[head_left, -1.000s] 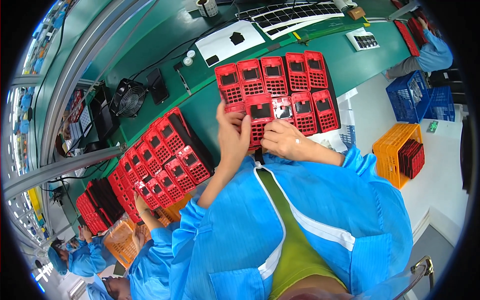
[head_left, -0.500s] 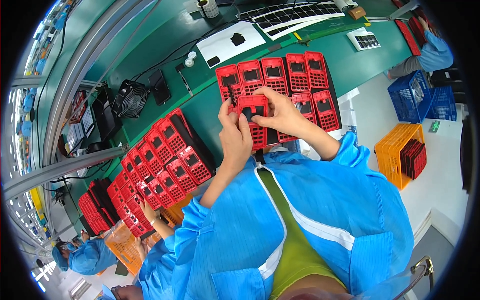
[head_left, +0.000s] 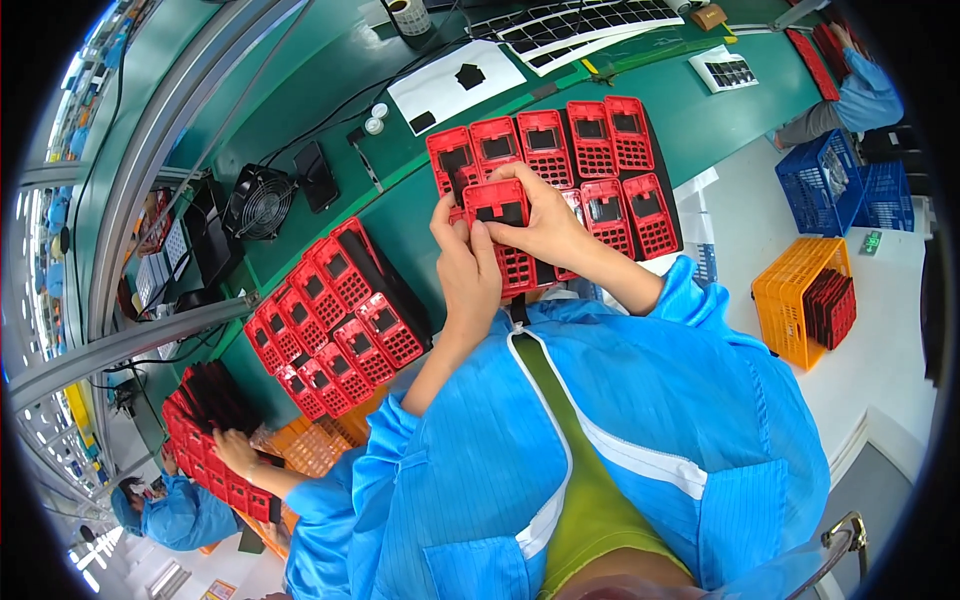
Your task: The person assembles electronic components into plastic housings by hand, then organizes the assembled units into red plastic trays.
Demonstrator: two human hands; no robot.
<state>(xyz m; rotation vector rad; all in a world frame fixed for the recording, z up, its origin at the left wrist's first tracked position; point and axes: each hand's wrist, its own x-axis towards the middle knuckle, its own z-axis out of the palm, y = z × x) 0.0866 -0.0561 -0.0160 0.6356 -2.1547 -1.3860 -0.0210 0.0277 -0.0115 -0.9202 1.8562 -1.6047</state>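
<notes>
A red plastic handset front cover (head_left: pixel 497 193) with a window and key holes is held between my two hands, above a black tray of similar covers. Around its left side curl the fingers of my left hand (head_left: pixel 465 268), thumb at the window's lower edge. My right hand (head_left: pixel 548 228) grips the right side, fingers over the top corner and thumb tip by the window. The window area looks dark; whether a separate piece fills it I cannot make out. Underneath, the red covers (head_left: pixel 604 210) lie in rows on the tray (head_left: pixel 672 195).
Another tray of red covers (head_left: pixel 336 268) lies to the left. Beyond it, a co-worker's hand (head_left: pixel 236 452) touches more covers. A white sheet (head_left: pixel 450 88), a black fan (head_left: pixel 262 200) and label sheets (head_left: pixel 590 32) are farther back. An orange crate (head_left: pixel 778 300) stands on the right.
The dark piece between my thumbs no longer shows plainly, and my thumbs have shifted to the window's lower edge. At left, the co-worker's hand and a group of covers have moved farther left.
</notes>
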